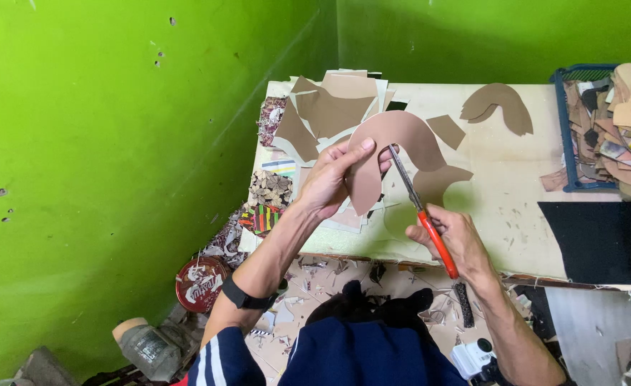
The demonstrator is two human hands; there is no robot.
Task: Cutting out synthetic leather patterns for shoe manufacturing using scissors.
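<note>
My left hand (333, 179) holds up a curved brown leather piece (401, 139) shaped like an arch, above the pale work table (501, 193). My right hand (451, 239) grips scissors (419, 207) with orange handles. The blades point up and touch the inner edge of the arch near my left thumb. A black band sits on my left wrist.
Brown cut pieces lie stacked at the table's back left (330, 107) and two curved ones at the back (498, 104). A blue basket (565, 129) of leather scraps stands at the right. A black sheet (594, 239) covers the near right. Patterned fabric scraps (269, 193) and a red tin (201, 282) lie left; green walls are close.
</note>
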